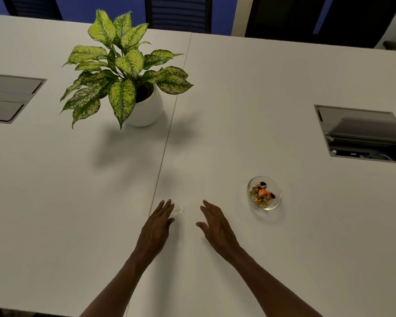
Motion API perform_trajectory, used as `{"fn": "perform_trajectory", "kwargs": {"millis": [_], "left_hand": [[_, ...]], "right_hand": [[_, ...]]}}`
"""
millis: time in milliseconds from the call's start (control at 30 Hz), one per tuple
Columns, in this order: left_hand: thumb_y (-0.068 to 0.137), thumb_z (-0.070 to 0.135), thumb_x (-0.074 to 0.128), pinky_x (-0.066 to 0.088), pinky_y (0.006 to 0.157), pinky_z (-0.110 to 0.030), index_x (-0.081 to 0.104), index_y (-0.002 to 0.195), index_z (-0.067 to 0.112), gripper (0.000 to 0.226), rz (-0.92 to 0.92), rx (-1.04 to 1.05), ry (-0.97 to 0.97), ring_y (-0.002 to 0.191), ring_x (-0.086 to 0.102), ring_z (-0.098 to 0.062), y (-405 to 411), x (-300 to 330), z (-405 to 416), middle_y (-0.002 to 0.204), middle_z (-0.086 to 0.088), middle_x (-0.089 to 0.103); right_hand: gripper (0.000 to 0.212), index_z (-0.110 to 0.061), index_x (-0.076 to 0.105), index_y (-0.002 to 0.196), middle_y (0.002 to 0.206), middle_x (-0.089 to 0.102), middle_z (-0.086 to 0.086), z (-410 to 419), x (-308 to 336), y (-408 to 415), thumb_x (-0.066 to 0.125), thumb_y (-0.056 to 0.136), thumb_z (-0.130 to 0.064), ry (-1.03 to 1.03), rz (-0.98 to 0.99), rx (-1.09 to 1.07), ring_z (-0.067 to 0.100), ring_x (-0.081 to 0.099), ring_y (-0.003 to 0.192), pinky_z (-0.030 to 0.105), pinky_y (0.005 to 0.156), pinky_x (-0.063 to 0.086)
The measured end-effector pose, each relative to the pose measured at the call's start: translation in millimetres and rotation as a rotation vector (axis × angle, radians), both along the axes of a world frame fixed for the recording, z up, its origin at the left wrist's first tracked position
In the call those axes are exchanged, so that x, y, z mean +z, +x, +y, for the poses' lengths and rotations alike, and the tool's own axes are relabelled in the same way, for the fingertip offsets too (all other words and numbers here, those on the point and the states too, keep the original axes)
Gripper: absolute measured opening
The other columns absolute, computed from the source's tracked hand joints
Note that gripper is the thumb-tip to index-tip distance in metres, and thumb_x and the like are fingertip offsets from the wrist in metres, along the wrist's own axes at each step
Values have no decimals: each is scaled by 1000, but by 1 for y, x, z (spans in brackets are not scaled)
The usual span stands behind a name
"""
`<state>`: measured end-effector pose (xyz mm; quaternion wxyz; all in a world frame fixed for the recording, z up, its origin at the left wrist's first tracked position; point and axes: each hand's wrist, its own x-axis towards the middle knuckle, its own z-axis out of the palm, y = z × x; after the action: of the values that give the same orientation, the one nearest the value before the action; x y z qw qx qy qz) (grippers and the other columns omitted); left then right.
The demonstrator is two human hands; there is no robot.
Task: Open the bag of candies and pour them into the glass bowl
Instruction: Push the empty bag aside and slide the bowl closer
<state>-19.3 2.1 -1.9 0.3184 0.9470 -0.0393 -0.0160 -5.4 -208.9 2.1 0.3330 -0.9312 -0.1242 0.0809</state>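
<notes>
A small glass bowl (275,203) sits on the white table right of centre, holding several wrapped candies (262,193) in gold, orange and black. A clear plastic bag (178,211), crumpled and hard to make out, lies flat on the table just right of my left hand (157,227). That hand rests flat with its fingers stretched out, its edge touching the bag. My right hand (217,225) hovers flat and open a little to the right of the bag, well left of the bowl. Neither hand grips anything.
A leafy plant in a white pot (144,106) stands at the back left. Two recessed cable boxes are set into the table, one at the far left (7,97), one at the right (361,133). A seam (167,143) runs down the table's middle.
</notes>
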Motion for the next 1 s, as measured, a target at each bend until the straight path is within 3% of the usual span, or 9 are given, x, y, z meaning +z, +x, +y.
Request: {"fn": "perform_trajectory", "kwargs": {"millis": [133, 367, 467, 533, 667, 733, 833, 933, 1000], "left_hand": [[94, 5, 59, 35, 111, -30, 55, 135, 6, 41, -2, 1, -91, 138, 43, -25, 10, 19, -46, 142, -10, 54], [94, 10, 60, 51, 98, -35, 64, 125, 7, 32, 91, 57, -292, 113, 66, -23, 37, 37, -125, 123, -11, 70], [94, 12, 60, 48, 83, -17, 67, 120, 7, 27, 245, 178, -425, 101, 69, -23, 54, 38, -161, 101, -8, 74], [95, 13, 58, 41, 76, -9, 65, 121, 6, 28, 285, 195, -423, 99, 67, -19, 65, 36, -181, 104, -10, 74], [97, 11, 52, 36, 84, -18, 64, 122, 2, 29, 305, 185, -385, 107, 64, -27, 81, 27, -216, 113, -14, 72], [98, 9, 49, 35, 81, -22, 68, 99, 13, 20, 330, 192, -372, 92, 60, -27, 88, 23, -226, 94, -13, 69], [96, 5, 46, 29, 70, -25, 47, 69, 26, 35, 325, 218, -357, 77, 46, -20, 95, 17, -238, 76, -6, 54], [96, 8, 51, 36, 71, -27, 71, 88, 1, 22, 369, 257, -402, 75, 57, -25, 99, 13, -242, 72, -10, 65], [95, 15, 56, 45, 76, -30, 76, 95, 7, 22, 381, 257, -442, 75, 65, -25, 102, 11, -244, 73, -8, 71]], "right_hand": [[35, 1, 61, 122, 128, 61, 19, -42, 11, 1, 67, 90, -13, -12, -129, -174, 29, 57, 122, 30, 102, 43], [28, 8, 66, 106, 107, 68, 26, -122, 28, 18, 73, 80, 4, -43, -191, -454, 41, 64, 105, 50, 95, 53], [23, 5, 64, 108, 102, 64, 23, -156, 30, 30, 66, 84, 3, -47, -105, -548, 39, 62, 97, 49, 87, 54], [29, 4, 61, 115, 103, 62, 22, -173, 30, 39, 64, 88, -3, -38, -14, -624, 36, 61, 97, 46, 87, 52], [36, 5, 56, 123, 107, 66, 25, -193, 23, 55, 60, 93, -14, -43, 171, -682, 38, 58, 109, 43, 93, 47], [32, 9, 58, 116, 102, 69, 26, -197, 21, 62, 59, 93, -14, -29, 211, -671, 38, 61, 106, 41, 90, 49], [25, 12, 63, 100, 93, 72, 26, -200, 17, 70, 60, 93, -11, 9, 215, -673, 39, 67, 93, 41, 81, 54], [25, 11, 65, 89, 86, 72, 25, -205, 10, 76, 58, 93, -12, -2, 233, -646, 35, 65, 77, 34, 65, 51], [30, 7, 63, 73, 73, 70, 21, -209, 7, 80, 58, 94, -14, -24, 228, -636, 25, 55, 61, 21, 47, 36]]}}
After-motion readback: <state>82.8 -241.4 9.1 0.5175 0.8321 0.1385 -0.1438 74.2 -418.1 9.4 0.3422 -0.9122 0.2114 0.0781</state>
